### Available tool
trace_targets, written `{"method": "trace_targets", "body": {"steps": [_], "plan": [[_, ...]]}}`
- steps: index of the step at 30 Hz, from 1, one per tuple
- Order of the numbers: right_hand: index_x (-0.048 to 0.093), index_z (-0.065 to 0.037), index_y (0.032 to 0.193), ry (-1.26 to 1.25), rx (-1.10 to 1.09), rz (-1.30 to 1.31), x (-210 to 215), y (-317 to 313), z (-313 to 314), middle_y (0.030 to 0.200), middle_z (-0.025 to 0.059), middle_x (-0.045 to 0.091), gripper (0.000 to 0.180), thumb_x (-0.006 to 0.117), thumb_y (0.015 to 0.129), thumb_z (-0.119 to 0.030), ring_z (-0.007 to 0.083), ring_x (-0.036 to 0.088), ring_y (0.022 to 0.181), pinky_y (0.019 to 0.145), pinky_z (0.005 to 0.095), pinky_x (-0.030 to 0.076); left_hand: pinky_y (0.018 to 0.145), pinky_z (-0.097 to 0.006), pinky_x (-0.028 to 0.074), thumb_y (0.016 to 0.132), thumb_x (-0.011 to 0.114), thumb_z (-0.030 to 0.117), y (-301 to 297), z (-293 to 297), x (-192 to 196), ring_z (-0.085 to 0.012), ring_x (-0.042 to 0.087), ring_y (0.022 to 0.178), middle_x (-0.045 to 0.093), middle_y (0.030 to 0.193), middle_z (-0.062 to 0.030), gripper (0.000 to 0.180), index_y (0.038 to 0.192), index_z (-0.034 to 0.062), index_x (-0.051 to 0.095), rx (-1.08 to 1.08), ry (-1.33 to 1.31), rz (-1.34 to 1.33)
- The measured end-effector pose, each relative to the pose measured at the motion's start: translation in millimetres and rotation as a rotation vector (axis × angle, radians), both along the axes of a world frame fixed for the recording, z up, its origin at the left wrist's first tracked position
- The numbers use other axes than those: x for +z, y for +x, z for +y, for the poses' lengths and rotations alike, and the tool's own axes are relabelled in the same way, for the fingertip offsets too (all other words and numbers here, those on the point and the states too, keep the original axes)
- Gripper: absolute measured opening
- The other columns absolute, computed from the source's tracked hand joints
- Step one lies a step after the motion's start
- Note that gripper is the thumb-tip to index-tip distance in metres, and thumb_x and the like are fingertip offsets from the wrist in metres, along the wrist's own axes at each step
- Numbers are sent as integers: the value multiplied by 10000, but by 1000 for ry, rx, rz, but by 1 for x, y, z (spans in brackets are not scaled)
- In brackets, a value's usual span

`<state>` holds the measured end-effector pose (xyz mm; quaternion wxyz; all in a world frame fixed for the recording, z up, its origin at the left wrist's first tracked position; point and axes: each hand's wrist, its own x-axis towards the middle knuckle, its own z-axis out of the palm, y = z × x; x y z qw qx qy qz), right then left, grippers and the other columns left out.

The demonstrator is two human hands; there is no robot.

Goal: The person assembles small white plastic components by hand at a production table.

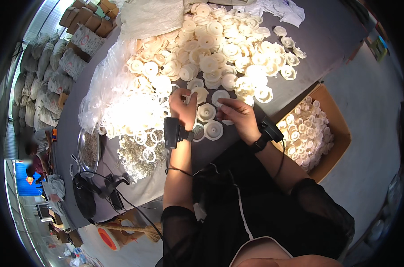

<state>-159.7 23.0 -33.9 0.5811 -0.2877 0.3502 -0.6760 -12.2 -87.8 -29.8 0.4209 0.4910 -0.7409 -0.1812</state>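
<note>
My left hand [183,107] is closed with its thumb and fingers curled together beside a cream round plastic disc [200,95]. Whatever it grips is hidden by the fingers. My right hand [240,117] pinches thumb against fingertips at the edge of a white disc [220,95]; any small piece in that pinch is too small to make out. Between and below the hands lie two more ridged discs, a cream one [206,113] and a white one [213,130]. Left of my left hand, a heap of thin white rings [149,154] spreads out, partly washed out by glare.
A large pile of cream discs [208,64] covers the table's far side. Small clear pieces [137,167] lie near the left edge, beside a metal tray [94,167]. A cardboard box [342,138] full of small white parts stands right. Cables [139,212] cross the front left.
</note>
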Motion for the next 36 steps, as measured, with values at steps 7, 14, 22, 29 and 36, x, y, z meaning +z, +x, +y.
{"method": "trace_targets", "body": {"steps": [7, 14, 22, 29, 36], "plan": [[582, 33, 1057, -100, 84, 43, 9, 18, 3, 841, 94, 639, 216, 563, 852, -32, 145, 617, 753, 697, 254, 504, 578, -171, 393, 767, 662, -5, 2, 72, 27, -35, 485, 622, 606, 796, -19, 132, 795, 34, 539, -114, 236, 664], [584, 52, 1014, -66, 135, 94, 21, 40, 22, 848, 99, 639, 185, 574, 837, 1, 141, 628, 743, 681, 237, 519, 700, -197, 446, 777, 612, -97, 19, 108, 31, -73, 562, 770, 618, 925, -98, 164, 811, 25, 507, -124, 138, 821], [579, 23, 1028, -90, 67, 418, 30, 49, 35, 908, 54, 621, 269, 649, 779, -49, 85, 590, 776, 654, 195, 473, 735, -210, 450, 769, 593, -122, 32, 133, 28, -96, 568, 803, 614, 960, -120, 176, 807, 26, 506, -79, 122, 850], [512, 18, 1115, -159, 253, 308, 36, 48, 35, 1015, 56, 570, 398, 674, 756, -36, 103, 558, 917, 796, 230, 455, 751, -218, 448, 762, 574, -146, 44, 148, 34, -105, 568, 806, 612, 951, -120, 188, 794, 27, 509, -114, 141, 913], [502, 22, 1114, -112, 328, 224, 34, 53, 42, 1040, 57, 555, 389, 674, 773, -49, 115, 546, 947, 817, 253, 455, 760, -239, 451, 775, 584, -121, 42, 166, 41, -119, 572, 814, 611, 951, -131, 175, 802, 25, 490, -88, 110, 970]]}}
